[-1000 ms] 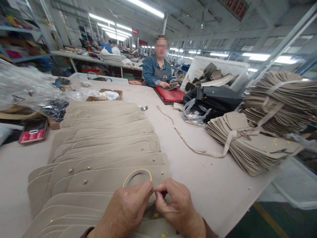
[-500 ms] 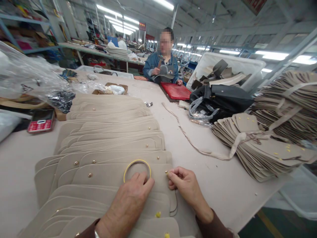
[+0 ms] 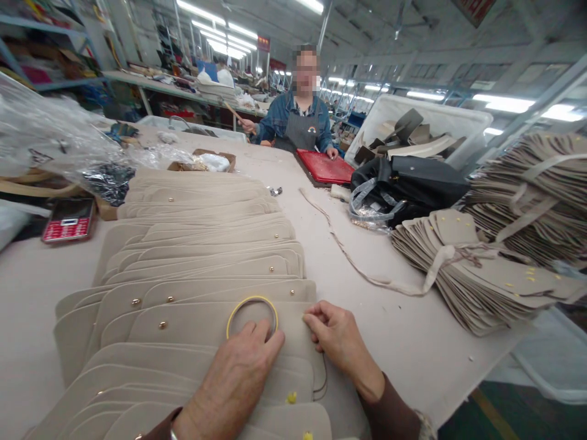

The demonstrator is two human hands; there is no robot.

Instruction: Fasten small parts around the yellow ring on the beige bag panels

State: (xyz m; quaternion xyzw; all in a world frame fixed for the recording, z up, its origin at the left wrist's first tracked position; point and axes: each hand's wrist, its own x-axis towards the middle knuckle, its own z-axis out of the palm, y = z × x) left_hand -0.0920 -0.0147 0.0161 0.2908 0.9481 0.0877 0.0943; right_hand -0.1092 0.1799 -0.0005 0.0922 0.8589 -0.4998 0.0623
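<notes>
Beige leather-like panels [image 3: 202, 318] lie overlapped in a long row, some with small gold studs [image 3: 162, 325]. My left hand [image 3: 238, 373] rests on the panels, its fingers closed on the near side of a narrow yellow tape roll [image 3: 252, 298]. Close by on the right, my right hand [image 3: 337, 336] is closed in a pinch at the right end of one panel. A tiny yellow bit of tape [image 3: 305, 316] shows at its fingertips, where a stud is now covered. Below that hand hangs a thin dark curved strand [image 3: 325, 379]. Nearer panels carry yellow tape pieces [image 3: 291, 398].
Tied panel stacks [image 3: 486, 269] and a black bag [image 3: 408, 183] stand at the right. Across the table, a person [image 3: 298, 116] holds a stick-like tool beside a red pad [image 3: 324, 165]. At the left are a red phone [image 3: 70, 220] and plastic wrapping [image 3: 59, 134].
My right hand has shifted slightly left and up, its fingertips now over the gold stud. My left hand stays with the tape roll. The person opposite has swung one arm out leftward.
</notes>
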